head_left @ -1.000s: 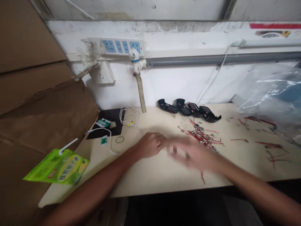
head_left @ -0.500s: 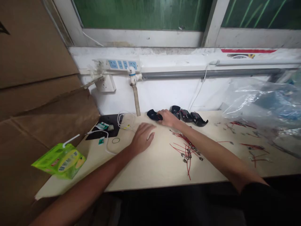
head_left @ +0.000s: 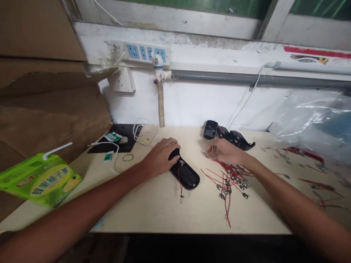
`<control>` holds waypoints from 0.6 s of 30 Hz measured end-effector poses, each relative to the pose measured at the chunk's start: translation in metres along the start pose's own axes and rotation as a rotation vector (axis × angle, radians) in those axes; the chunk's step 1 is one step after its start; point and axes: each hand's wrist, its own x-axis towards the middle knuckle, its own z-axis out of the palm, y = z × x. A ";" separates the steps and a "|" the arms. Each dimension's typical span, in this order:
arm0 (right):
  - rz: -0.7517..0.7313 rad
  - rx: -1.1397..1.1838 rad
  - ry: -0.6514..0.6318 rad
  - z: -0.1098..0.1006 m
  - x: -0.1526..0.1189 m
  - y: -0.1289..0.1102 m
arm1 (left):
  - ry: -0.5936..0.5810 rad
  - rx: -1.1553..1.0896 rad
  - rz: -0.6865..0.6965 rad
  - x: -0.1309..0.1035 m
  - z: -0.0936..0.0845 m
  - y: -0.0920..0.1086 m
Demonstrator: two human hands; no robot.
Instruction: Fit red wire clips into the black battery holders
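Note:
My left hand [head_left: 161, 157] is wrapped around one end of a black plastic battery housing [head_left: 189, 177] lying on the table. Its hollow side faces up, and thin red wires with a small metal end hang out over its near edge. To the right, my right hand [head_left: 223, 150] has its fingers curled together just above the far end of a pile of red wires with metal contacts [head_left: 227, 184]. What those fingers hold, if anything, is hidden. Several more black housings [head_left: 211, 129] lie in a row behind my right hand.
More red wires [head_left: 320, 184] are spread at the right beside a clear plastic bag [head_left: 323, 120]. On the left stand a green drink carton [head_left: 46, 179] with a straw, a white cable [head_left: 117, 160] and a cardboard box [head_left: 55, 106]. A hose [head_left: 161, 106] hangs from the wall pipe.
One black housing has come from the back row towards me, and my left hand now grips it. My right hand has let go of it and moved right, over the wires. The view has shifted.

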 end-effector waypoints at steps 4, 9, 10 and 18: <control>0.058 -0.050 0.018 0.016 -0.005 0.005 | -0.035 -0.028 0.013 -0.002 0.004 0.006; 0.062 -0.070 0.038 0.028 -0.002 0.002 | -0.080 0.009 0.018 -0.004 0.005 0.014; 0.063 -0.070 0.051 0.028 -0.002 0.000 | -0.074 0.007 0.032 -0.004 0.004 0.015; 0.028 0.034 0.271 0.022 -0.007 -0.019 | 0.222 -0.028 0.299 -0.004 -0.010 0.021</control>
